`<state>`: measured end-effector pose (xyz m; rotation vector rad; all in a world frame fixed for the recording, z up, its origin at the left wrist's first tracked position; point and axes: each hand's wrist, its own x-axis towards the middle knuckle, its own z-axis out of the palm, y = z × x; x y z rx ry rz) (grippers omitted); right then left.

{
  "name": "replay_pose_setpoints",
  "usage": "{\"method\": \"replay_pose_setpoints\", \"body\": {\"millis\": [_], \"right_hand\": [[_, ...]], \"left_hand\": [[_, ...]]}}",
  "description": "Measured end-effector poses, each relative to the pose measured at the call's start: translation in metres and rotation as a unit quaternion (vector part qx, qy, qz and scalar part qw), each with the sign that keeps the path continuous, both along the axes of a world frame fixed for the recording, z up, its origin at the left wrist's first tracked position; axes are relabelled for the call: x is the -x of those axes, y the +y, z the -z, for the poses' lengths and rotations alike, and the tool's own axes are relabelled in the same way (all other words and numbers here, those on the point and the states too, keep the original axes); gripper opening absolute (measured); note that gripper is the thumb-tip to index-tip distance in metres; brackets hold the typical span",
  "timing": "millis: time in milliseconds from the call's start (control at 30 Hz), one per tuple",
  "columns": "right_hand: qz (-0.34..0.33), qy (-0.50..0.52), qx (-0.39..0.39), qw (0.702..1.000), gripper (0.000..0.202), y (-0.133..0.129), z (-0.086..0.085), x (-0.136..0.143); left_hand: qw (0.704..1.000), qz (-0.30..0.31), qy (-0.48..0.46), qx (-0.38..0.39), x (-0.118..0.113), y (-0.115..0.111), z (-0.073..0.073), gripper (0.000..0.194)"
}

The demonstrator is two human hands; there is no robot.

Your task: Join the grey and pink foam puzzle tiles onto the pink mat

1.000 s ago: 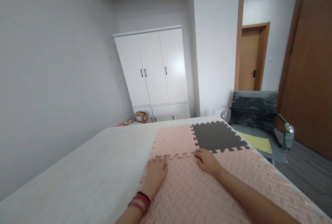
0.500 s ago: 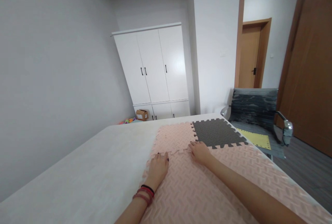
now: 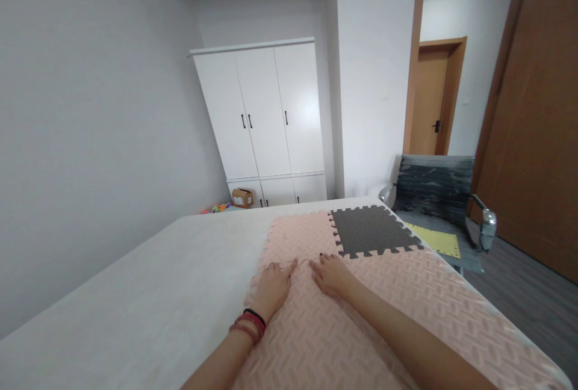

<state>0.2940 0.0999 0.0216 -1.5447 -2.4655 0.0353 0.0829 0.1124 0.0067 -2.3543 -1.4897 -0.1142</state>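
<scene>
1. Because both hands lie palm down, the undersides of the left hand [image 3: 272,289] and the right hand [image 3: 333,275] are hidden, and thumb contact cannot be confirmed.
2. The seam [image 3: 304,260] at the fingertips is partly covered by fingers. Between the hands it shows as a thin line; how fully its teeth interlock cannot be told.
3. The large pink mat [image 3: 311,342] lies beneath both hands and is cut off at the lower edge. Forearms cover part of it; whether it is a single piece is unclear.
4. Grip: left fingers spread, index extended along the seam; right fingers slightly apart, laid on the foam just beside. Neither hand visibly pinches anything.
5. Just beyond the fingertips lies the pink tile [image 3: 300,235], flat, pale, finely textured, toothed along its edges. The mat under the hands shows a bolder raised pattern.
6. Beyond and right of the right hand, the dark grey tile [image 3: 372,230] meets the pink tile, its toothed borders distinct.
7. Left of the left hand, the white table [image 3: 135,294] shows faint blotches.
</scene>
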Motion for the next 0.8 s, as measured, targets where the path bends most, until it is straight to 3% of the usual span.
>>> {"method": "replay_pose_setpoints", "body": {"millis": [133,367,467,600,700,800], "right_hand": [[0.007,-0.019,0.015,1.000,0.043,0.000,-0.005,0.007],[0.014,0.027,0.013,0.999,0.067,-0.019,0.018,-0.005],[0.018,0.044,0.039,0.998,0.067,-0.016,0.019,-0.012],[0.070,0.044,0.030,0.996,0.066,-0.006,0.014,-0.033],[0.105,0.039,0.028,0.993,0.063,-0.005,0.016,-0.050],[0.109,0.030,0.024,0.993,0.059,-0.006,0.018,-0.056]], "left_hand": [[1.000,-0.005,0.016,0.012,-0.004,-0.001,-0.007,0.047],[0.996,-0.087,0.008,0.008,-0.022,-0.020,-0.007,0.051],[0.995,-0.099,0.008,0.021,-0.028,-0.027,-0.010,0.054],[0.998,-0.050,0.002,0.042,-0.033,-0.025,-0.017,0.050],[0.998,0.009,-0.005,0.059,-0.034,-0.014,-0.019,0.042],[0.997,0.025,-0.015,0.076,-0.035,0.002,-0.021,0.034]]}}
